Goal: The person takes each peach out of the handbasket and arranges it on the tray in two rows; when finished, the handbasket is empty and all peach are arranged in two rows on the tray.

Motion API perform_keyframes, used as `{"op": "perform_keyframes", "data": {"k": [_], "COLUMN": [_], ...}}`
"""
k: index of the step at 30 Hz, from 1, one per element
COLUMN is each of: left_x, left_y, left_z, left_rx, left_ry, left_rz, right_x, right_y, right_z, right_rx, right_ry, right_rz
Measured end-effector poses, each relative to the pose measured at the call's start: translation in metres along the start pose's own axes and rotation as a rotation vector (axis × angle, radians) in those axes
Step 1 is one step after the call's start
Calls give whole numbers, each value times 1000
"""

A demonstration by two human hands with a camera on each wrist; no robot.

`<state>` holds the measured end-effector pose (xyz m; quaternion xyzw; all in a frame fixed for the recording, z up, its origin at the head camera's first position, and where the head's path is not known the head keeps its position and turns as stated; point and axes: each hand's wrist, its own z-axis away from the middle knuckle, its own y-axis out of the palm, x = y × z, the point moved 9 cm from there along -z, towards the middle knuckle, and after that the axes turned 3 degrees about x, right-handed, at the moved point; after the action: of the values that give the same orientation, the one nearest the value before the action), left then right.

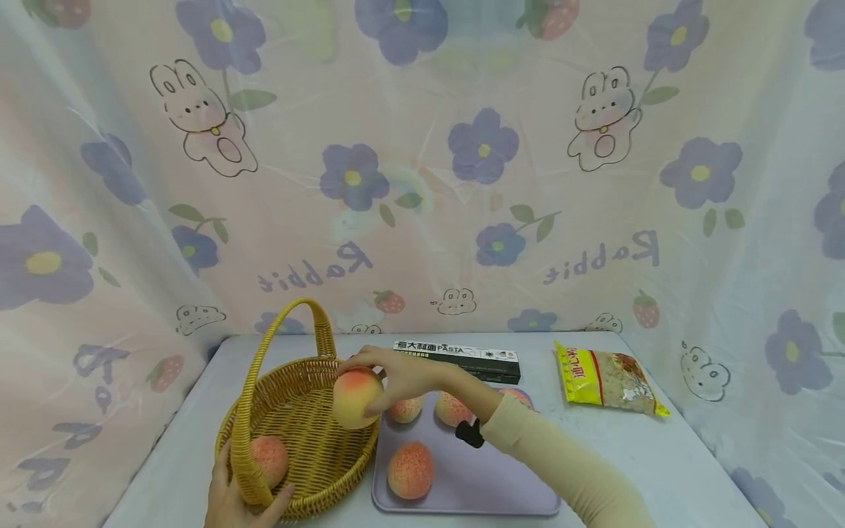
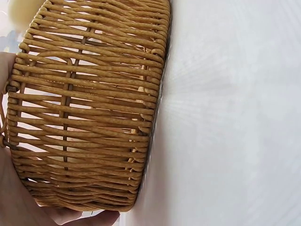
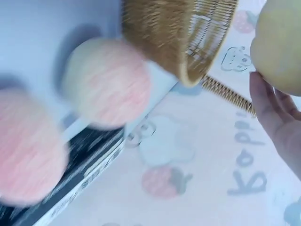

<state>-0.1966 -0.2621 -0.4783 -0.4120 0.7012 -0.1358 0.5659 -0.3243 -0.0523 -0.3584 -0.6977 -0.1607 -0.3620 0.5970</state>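
Two hands work at a woven basket point(image 1: 310, 433) on the desk point(image 1: 660, 455). The right hand point(image 1: 403, 375) has its fingers curled round a peach point(image 1: 355, 397), held in the air above the basket's right rim. The left hand point(image 1: 234, 502) grips the near rim where the handle point(image 1: 277, 345) joins, fingers wrapped against the wicker. One peach point(image 1: 269, 458) lies inside the basket. More peaches sit on the lilac tray point(image 1: 488, 484) just beside it. A black pasta box point(image 1: 462, 358) and a yellow packet point(image 1: 610, 380) lie behind.

Pink-yellow peach point(image 1: 355, 398) aloft over wicker basket point(image 1: 310, 447) rim; basket upright on table.
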Motion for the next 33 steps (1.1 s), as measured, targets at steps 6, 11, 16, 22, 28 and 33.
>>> {"op": "perform_keyframes", "data": {"k": [6, 11, 16, 22, 28, 33], "left_x": [2, 3, 5, 3, 0, -3], "left_y": [1, 1, -1, 1, 0, 0], "left_z": [0, 1, 2, 3, 2, 1], "left_rx": [-5, -6, -27, -54, -70, -88], "left_ry": [24, 43, 41, 65, 102, 123], "left_rz": [3, -16, -25, 9, 10, 8], "right_x": [-17, -35, -48, -52, -62, -71], "right_y": [-8, -6, 5, 23, 43, 53], "right_z": [52, 98, 130, 152, 168, 176], "right_rx": [-46, -113, -127, -110, -76, -58], "right_ry": [83, 165, 201, 213, 282, 334], "right_rz": [-33, -52, -41, -18, -13, 40]}}
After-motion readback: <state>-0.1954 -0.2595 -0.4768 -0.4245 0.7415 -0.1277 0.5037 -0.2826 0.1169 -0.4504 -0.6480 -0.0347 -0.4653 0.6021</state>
